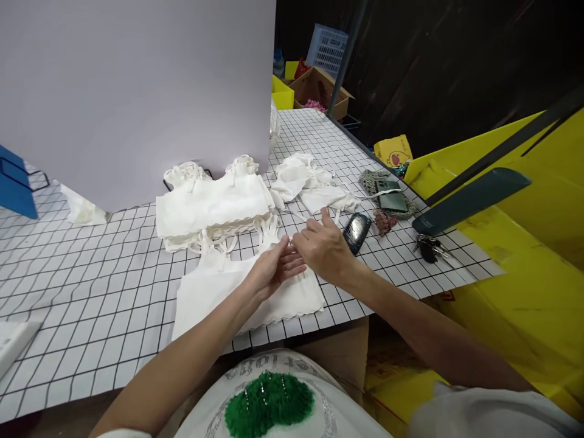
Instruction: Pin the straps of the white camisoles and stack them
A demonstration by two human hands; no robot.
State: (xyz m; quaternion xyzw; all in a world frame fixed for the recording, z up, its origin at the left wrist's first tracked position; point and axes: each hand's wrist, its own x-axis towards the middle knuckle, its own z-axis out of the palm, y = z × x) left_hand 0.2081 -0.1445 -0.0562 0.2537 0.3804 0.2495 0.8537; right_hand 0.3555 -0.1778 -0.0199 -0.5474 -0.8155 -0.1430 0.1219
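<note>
Both hands, left hand (274,267) and right hand (323,246), meet fingertip to fingertip, pinching a white garment (219,292) on the table (91,316); shirt lettering (274,365) near the bottom edge is unreadable.

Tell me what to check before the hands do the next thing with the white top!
1. Both hands on the garment: ok. The left hand and right hand meet at the upper right edge of the white top.
2. Top lying flat on the checked tabletop: ok, with its scalloped hem toward the person.
3. Straps untangled: cannot tell, the hands cover them.
4. Folded stack of white tops apart from it: not ok, its straps touch the top.
5. Phone clear of the fabric: ok, just right of the right hand.
6. Grip closed on fabric: cannot tell.
</note>
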